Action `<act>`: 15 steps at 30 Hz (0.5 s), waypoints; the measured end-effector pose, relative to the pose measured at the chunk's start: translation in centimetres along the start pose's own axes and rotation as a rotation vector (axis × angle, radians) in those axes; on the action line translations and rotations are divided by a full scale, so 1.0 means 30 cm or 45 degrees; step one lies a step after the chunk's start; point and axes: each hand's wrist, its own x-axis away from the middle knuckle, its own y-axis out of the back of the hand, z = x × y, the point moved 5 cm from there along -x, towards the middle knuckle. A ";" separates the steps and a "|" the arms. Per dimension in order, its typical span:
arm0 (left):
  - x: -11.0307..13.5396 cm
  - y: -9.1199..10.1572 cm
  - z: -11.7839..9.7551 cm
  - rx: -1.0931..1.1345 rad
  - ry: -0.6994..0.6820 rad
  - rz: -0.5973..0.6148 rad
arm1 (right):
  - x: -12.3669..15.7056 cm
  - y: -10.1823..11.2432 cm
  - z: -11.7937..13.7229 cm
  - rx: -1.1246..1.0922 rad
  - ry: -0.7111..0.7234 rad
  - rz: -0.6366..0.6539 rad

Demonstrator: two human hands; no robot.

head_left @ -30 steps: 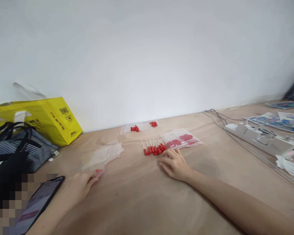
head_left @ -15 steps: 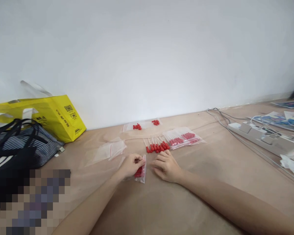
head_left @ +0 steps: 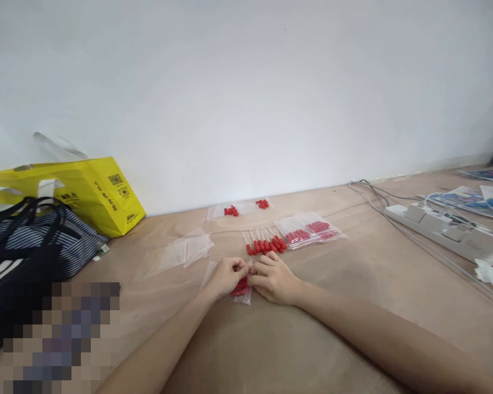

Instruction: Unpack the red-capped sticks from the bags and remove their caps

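Observation:
My left hand (head_left: 225, 275) and my right hand (head_left: 274, 277) meet over a small clear zip bag (head_left: 241, 291) with red-bulbed droppers inside. Both hands pinch the bag's upper edge as it lies on the wooden table (head_left: 353, 284). Just beyond my fingers sits a row of loose red-bulbed droppers (head_left: 265, 244). To its right lie filled bags of droppers (head_left: 308, 232). A pile of empty clear zip bags (head_left: 181, 251) lies to the left. Further back, by the wall, another clear bag with red bulbs (head_left: 240, 209) lies flat.
A yellow shopping bag (head_left: 88, 194) and a striped bag with black handles (head_left: 33, 246) stand at the left. A white power strip (head_left: 447, 230) with cables runs along the right, with printed sheets (head_left: 472, 197) behind it. A white wall backs the table.
My left hand came in from the far left with a bag of droppers and moved to the centre. My right hand slid left to meet it, and both now pinch the bag.

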 end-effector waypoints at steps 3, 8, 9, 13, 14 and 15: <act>0.003 -0.002 0.001 -0.021 -0.021 0.002 | -0.001 0.007 0.001 0.044 0.017 -0.030; 0.012 -0.003 0.000 -0.037 -0.033 0.028 | 0.004 0.012 -0.003 0.049 0.018 -0.039; 0.013 -0.003 -0.001 -0.036 -0.035 0.034 | 0.005 0.013 -0.005 0.046 0.013 -0.039; 0.016 0.000 -0.011 -0.029 -0.047 0.050 | 0.010 0.014 -0.016 0.036 -0.023 -0.041; 0.016 0.001 -0.014 -0.028 -0.051 0.055 | 0.009 0.015 -0.017 0.036 -0.030 -0.043; 0.016 0.001 -0.017 -0.026 -0.054 0.062 | 0.008 0.015 -0.016 0.036 -0.027 -0.044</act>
